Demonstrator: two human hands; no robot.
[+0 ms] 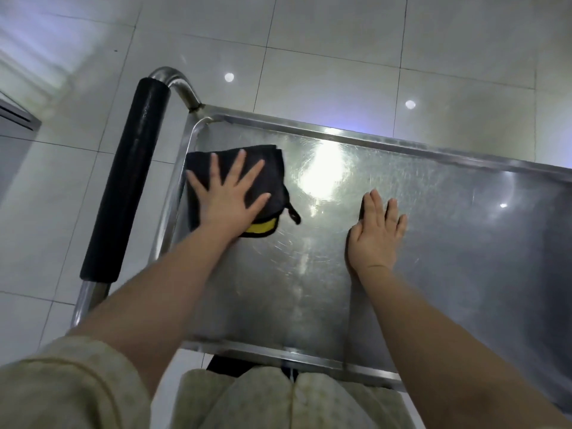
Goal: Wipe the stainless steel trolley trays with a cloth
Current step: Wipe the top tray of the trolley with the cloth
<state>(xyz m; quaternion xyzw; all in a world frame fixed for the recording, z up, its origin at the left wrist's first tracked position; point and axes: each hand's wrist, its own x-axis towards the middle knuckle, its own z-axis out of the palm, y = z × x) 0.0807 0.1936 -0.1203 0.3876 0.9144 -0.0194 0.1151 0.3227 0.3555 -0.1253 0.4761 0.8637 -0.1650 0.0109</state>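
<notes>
The left hand's fingers point(236, 168) are splayed wide and straight, pressing flat on a dark cloth point(272, 171); nothing is pinched or curled round it. The left hand point(227, 196) covers most of the folded cloth. Its yellow underside peeps out by the wrist, and a small hanging loop trails off to the right. The cloth lies in the far left corner of the trolley's top tray point(433, 230), just beside the raised rim and the padded black handle point(130, 181).

The right hand point(376, 233) rests flat on bare steel near the middle of the tray, well apart from the cloth. Its fingers point(379, 209) are straight and close together, and it seems to be steadying the trolley.

From where I stand this looks like the wiping of the top tray, at its handle end. Swirls show under the ceiling-light glare, perhaps wipe streaks, perhaps old scratches; the shine makes it hard to say. The next move likely calls for sweeping the cloth rightward under even palm pressure. The right hand would have to lift clear first. Any lower trays are out of sight.
</notes>
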